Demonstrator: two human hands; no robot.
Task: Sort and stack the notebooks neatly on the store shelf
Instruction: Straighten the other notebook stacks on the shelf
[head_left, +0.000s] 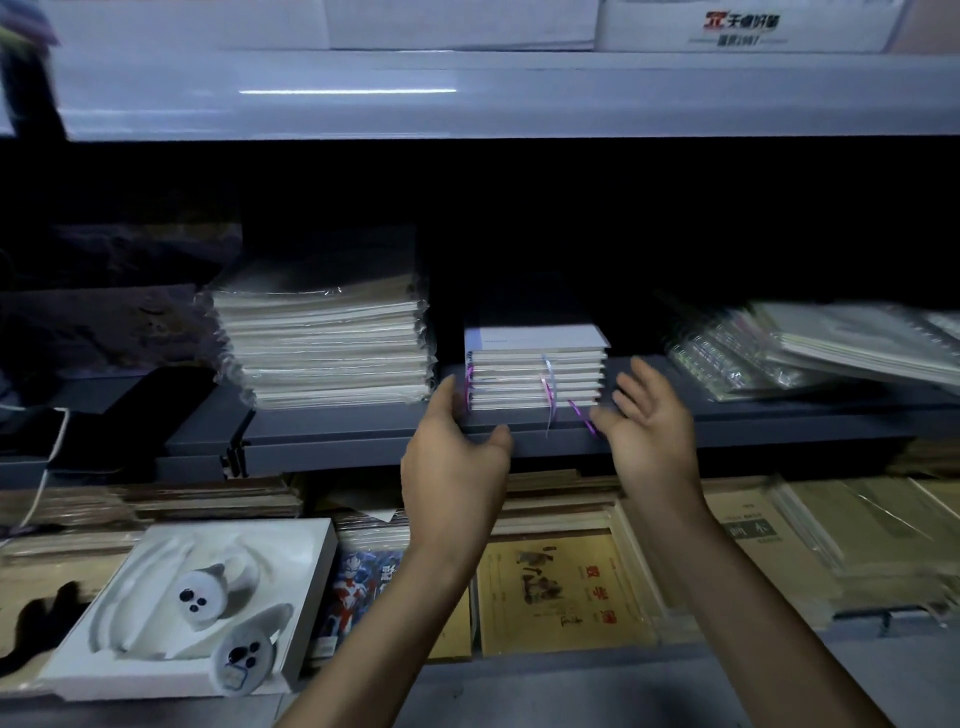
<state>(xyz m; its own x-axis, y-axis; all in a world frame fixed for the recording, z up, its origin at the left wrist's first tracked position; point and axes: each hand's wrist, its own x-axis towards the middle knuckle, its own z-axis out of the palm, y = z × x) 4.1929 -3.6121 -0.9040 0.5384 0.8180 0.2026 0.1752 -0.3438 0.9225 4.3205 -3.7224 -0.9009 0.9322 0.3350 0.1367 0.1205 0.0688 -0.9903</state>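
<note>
dim grey metal shelf (519, 441), pale upper shelf (519, 98)

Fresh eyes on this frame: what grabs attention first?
The two open hands, left hand and right hand, on either side of a small stack of notebooks with purple ribbons, at the middle of the dark shelf. Next come the taller plastic-wrapped stack just left of it, and the white tray with two seal-like figures at lower left, on the level below.
</note>
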